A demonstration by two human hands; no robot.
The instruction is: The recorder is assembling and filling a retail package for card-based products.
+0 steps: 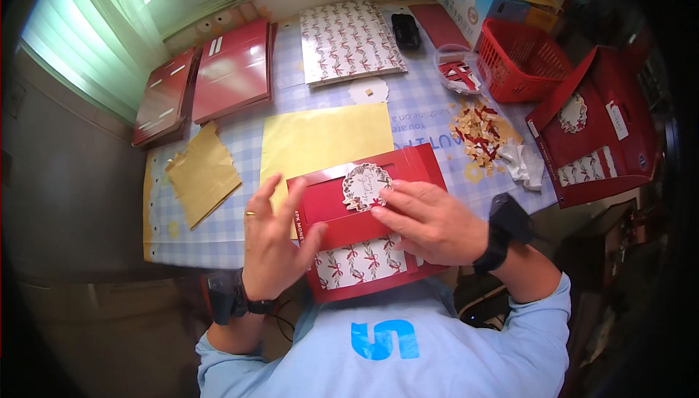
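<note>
As the red folder (346, 230) overhangs the table edge (196, 258), both hands (273, 241) are unclenched, right (426, 222) on the wreath (364, 187)

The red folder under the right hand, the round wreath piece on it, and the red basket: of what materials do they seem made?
Red folder: probably coated card, glossy; pale glare along its upper edge.
Round wreath piece: likely printed paper or thin card, with a cut-out wavy edge; finish unclear.
Red basket: most likely moulded plastic, with regular openings in its walls.

red folder (333, 229): glossy card | yellow sheet (328, 132): matt paper | basket (510, 77): plastic
</note>
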